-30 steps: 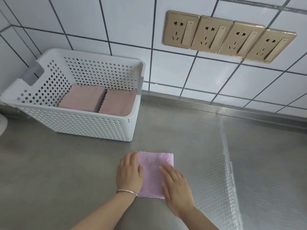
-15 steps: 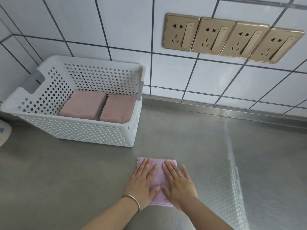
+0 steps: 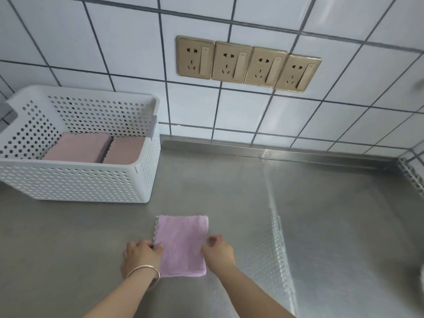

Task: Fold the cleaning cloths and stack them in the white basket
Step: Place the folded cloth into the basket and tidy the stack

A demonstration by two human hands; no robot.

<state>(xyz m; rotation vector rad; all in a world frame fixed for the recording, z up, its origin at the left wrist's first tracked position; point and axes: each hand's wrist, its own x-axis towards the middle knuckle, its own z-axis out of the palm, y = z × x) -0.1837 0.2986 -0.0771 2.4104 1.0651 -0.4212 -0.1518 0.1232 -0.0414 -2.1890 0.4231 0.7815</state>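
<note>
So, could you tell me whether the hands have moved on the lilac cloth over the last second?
Yes. Both lay flat on top of the lilac cloth; now the left hand holds its left edge and the right hand its right edge.

A lilac cleaning cloth [image 3: 182,245], folded into a neat rectangle with scalloped edges, lies flat on the desk near its front edge. A white perforated basket [image 3: 75,180] stands toward the back left of the desk. Inside it, two stacks of folded pink cloths [image 3: 78,148] sit side by side.
</note>
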